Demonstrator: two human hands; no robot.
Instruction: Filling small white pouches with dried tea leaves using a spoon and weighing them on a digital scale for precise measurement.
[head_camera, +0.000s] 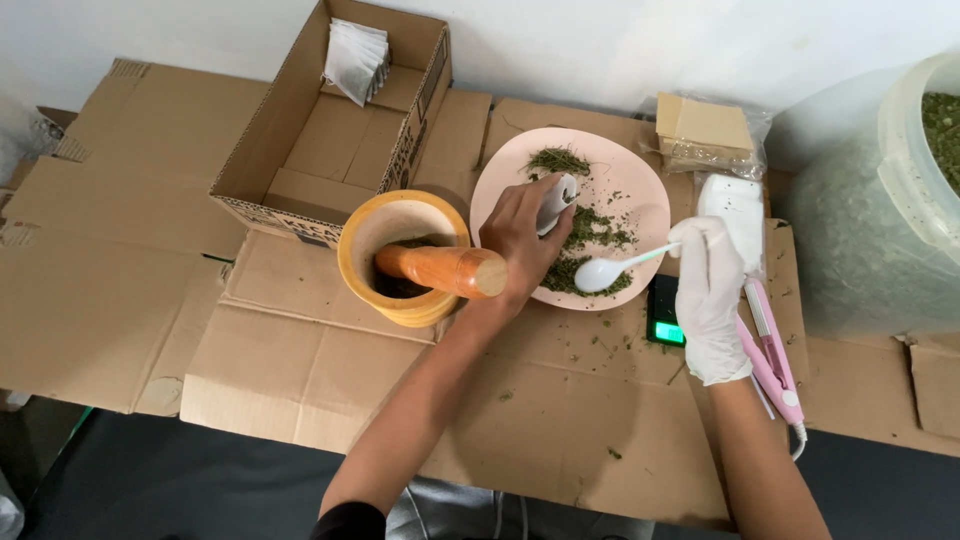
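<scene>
My bare left hand (520, 245) holds a small white sachet (556, 202) over a pale pink plate (640, 180) strewn with dried green herbs (590, 235). My right hand (708, 295), in a white glove, grips a white plastic spoon (605, 272) whose bowl rests on the herbs at the plate's near edge. Just left of my left hand stands a yellow wooden mortar (400, 255) with an orange pestle (445, 270) lying in it.
An open cardboard box (330, 140) with white sachets (355, 58) sits at the back left. A small scale with a green display (665, 318), a pink sealing tool (770, 350), a bag of tan packets (705, 130) and a big tub of herbs (925, 160) stand right.
</scene>
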